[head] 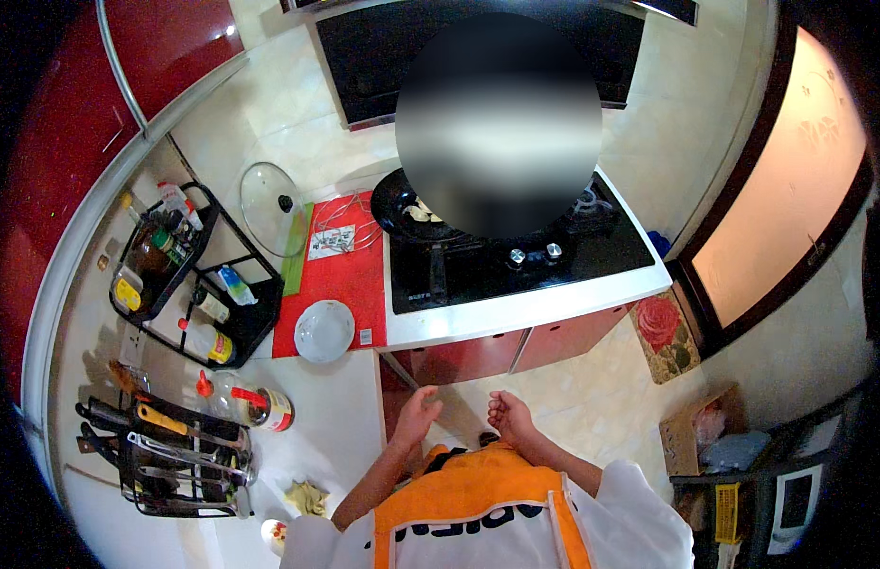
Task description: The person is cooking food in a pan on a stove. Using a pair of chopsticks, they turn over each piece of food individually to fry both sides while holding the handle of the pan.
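Observation:
My left hand (420,416) is in front of the counter corner, above the floor, its fingers slightly bent and apart with nothing in them. Level with it, my right hand (512,418) has its fingers curled in, and no object shows there. Both hands are in front of my orange apron (475,480). Beyond them is a black glass gas hob (482,277) with two knobs. A black frying pan (390,206) sits on its left burner, holding pale pieces of food (422,211). A round blurred patch hides part of the hob and pan.
On the left counter (326,405) are a white bowl (324,331), a red mat (340,277), a large jar (272,409), a utensil rack (187,455) and a crumpled cloth (308,498). A glass lid (272,210) leans behind a seasoning rack (258,306). A cardboard box (685,444) stands right.

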Tool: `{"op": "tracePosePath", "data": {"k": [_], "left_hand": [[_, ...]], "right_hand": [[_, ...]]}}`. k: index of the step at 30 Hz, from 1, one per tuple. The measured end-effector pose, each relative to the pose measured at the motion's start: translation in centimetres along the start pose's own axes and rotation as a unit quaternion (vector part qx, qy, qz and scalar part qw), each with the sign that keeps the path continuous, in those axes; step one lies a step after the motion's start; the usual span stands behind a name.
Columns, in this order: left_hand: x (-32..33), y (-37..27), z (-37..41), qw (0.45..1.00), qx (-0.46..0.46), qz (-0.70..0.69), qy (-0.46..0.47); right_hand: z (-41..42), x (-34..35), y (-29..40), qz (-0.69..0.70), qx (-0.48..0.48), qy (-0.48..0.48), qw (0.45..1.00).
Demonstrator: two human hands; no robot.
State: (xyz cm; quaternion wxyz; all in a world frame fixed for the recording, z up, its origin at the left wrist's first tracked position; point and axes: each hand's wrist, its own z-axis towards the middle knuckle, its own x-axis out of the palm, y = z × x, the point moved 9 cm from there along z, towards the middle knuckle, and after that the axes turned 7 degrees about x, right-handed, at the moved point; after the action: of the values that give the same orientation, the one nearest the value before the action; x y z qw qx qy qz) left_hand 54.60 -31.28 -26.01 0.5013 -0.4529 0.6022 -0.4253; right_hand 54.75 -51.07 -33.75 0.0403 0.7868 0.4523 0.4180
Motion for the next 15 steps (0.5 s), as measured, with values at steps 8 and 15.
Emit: {"op": "tracePosePath", "data": {"k": [8,15], "left_hand": [[0.4,1.5,-0.4,0.999,-0.044,-0.014,-0.006],[-2.7,-2.0,3.1,0.991,0.092,-0.009,-0.097]], "right_hand": [[0.6,-0.4,-0.2,0.013,0.006,0.018,1.0],[-0.3,1.2,0.3,-0.018,0.009,0.012,1.0]]}}
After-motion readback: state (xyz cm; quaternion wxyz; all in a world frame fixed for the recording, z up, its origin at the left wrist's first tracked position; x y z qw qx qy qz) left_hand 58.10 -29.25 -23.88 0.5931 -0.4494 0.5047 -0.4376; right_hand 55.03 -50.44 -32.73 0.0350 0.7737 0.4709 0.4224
